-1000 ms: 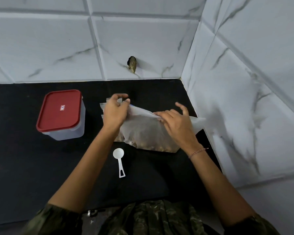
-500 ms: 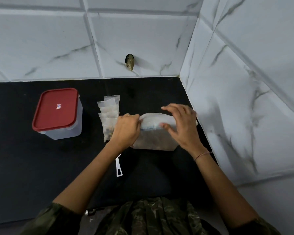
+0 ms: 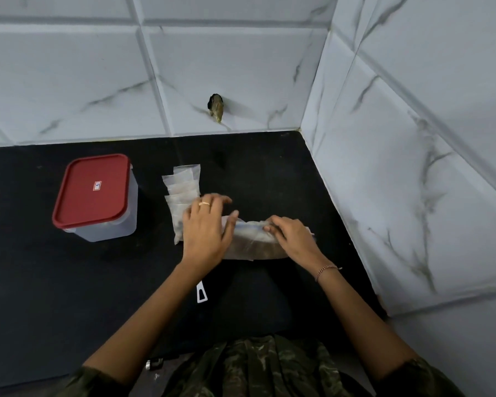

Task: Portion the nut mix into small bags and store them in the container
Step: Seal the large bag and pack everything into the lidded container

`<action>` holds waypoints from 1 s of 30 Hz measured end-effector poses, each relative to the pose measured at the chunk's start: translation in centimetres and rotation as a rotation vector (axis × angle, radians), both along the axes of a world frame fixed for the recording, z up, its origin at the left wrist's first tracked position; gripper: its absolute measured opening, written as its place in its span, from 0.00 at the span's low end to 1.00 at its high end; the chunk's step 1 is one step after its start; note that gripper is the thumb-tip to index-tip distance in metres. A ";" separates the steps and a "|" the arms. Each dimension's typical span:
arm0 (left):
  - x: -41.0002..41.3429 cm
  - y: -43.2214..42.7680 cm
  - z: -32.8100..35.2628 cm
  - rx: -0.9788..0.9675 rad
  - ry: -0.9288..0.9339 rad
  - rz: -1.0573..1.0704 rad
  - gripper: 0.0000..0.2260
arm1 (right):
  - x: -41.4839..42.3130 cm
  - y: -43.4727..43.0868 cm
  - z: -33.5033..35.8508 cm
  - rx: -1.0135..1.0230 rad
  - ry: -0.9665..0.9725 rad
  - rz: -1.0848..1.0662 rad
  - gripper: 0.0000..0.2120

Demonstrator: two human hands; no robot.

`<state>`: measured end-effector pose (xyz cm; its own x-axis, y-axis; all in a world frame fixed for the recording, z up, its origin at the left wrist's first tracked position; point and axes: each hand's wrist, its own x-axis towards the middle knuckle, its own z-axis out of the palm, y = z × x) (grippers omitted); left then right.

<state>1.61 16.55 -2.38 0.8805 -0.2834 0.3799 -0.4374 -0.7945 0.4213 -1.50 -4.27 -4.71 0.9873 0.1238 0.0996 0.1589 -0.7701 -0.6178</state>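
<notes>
The person's left hand (image 3: 205, 230) is stretching forward palm down, its fingers lying straight and slightly spread, with a ring (image 3: 204, 204) showing on one of them. It is covering the near end of the small bags (image 3: 184, 181) and the left end of the nut mix bag (image 3: 252, 245). Its thumb is touching that bag's top edge, but blur is hiding whether the fingers are pressing on anything. The right hand (image 3: 294, 239), wearing a bracelet (image 3: 325, 269) at the wrist, is angling in from the right with its fingers curled, pinching the bag's top strip near the middle. The nut mix bag is lying on the counter (image 3: 40, 282) between the two hands, with brown contents showing through its lower part.

On the black counter, the container (image 3: 112, 227) is standing at the left with its red lid (image 3: 95, 193) on, apart from the hands. To its right the small bags are lying in an overlapping row running away from the person. A white scoop handle (image 3: 201, 295) is poking out from under the left forearm. A tiled wall (image 3: 69, 81) with grey veining is lining the back and right sides, and a small dark object (image 3: 216, 107) is sticking out of the back wall.
</notes>
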 end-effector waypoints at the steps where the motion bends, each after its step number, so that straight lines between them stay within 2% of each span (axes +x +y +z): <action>1: -0.6 0.1 -0.3 0.037 -0.030 -0.031 0.18 | 0.1 0.1 -0.2 0.001 0.059 0.001 0.08; 5: -1.8 -0.3 -2.7 0.162 0.054 -0.103 0.25 | 0.6 0.9 -0.4 -0.042 0.237 0.050 0.07; 8: -1.2 -0.6 -3.9 0.302 0.028 -0.114 0.20 | 1.1 1.3 -0.3 -0.031 0.265 0.035 0.04; 10: -0.6 -0.7 -4.5 0.351 0.038 -0.111 0.17 | 0.9 1.7 -0.1 -0.044 0.215 0.009 0.03; 12: -0.1 -1.0 -4.9 0.351 0.104 -0.124 0.15 | 0.2 1.6 -0.2 -0.158 0.008 -0.040 0.05; 14: 0.4 -1.3 -5.4 0.275 0.211 -0.147 0.10 | -0.9 1.1 -0.9 -0.436 -0.307 -0.028 0.07; 16: 0.7 -1.3 -5.8 0.162 0.355 -0.123 0.10 | -2.3 0.6 -2.0 -0.446 -0.423 -0.043 0.11; 19: 1.3 -1.2 -5.7 -0.041 0.522 -0.102 0.10 | -3.9 0.2 -4.1 -0.460 -0.282 -0.062 0.24; 21: 1.9 -1.2 -5.3 -0.126 0.598 -0.108 0.08 | -4.2 0.1 -5.2 -0.438 -0.166 -0.019 0.30; 23: 2.4 -1.1 -4.9 -0.189 0.645 -0.110 0.07 | -3.7 0.2 -5.2 -0.329 -0.114 -0.021 0.26; 26: 2.4 -0.9 -4.9 -0.259 0.655 -0.125 0.07 | -2.3 0.5 -4.5 -0.196 -0.126 -0.057 0.16; 29: 1.5 -0.5 -5.2 -0.344 0.591 -0.217 0.10 | -1.0 0.6 -4.1 -0.160 -0.134 -0.032 0.18; 30: 1.2 -0.4 -5.3 -0.319 0.569 -0.274 0.12 | -0.7 0.7 -4.0 -0.179 -0.140 -0.029 0.19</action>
